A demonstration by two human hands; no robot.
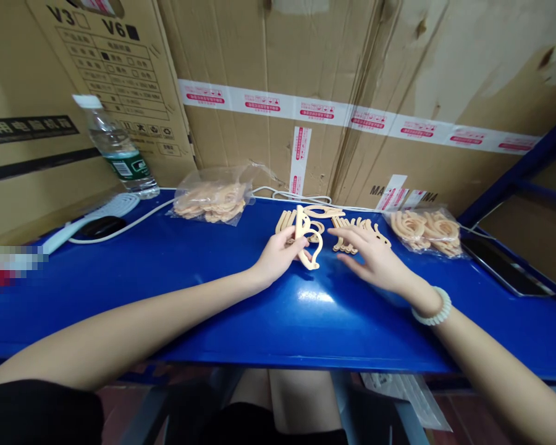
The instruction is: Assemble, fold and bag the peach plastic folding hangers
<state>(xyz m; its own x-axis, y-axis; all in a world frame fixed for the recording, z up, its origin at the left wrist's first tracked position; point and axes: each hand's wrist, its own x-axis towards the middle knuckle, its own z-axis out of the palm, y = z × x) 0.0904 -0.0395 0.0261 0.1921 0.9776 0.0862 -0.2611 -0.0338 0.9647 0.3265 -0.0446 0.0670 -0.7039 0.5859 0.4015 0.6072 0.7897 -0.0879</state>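
Observation:
My left hand (pixel 278 254) is closed around a beige plastic folding hanger (pixel 312 247), held upright just above the blue table. Its curved hook sticks out to the right of my fingers. My right hand (pixel 377 256) hovers a little to the right, fingers spread and holding nothing. Beyond that hand lies a row of curved beige hanger pieces (pixel 352 227), partly covered by it. More straight pieces (pixel 285 220) lie behind my left hand, partly hidden. A beige looped piece (pixel 324 212) rests behind the held hanger.
Clear bags of beige pieces lie left (pixel 210 201) and right (pixel 426 232) on the blue table (pixel 204 334). A water bottle (pixel 120 151), a black mouse (pixel 104 227) and a white cable (pixel 139 227) are at left. A dark phone-like device (pixel 505 266) lies at right. Cardboard (pixel 259 55) stands behind.

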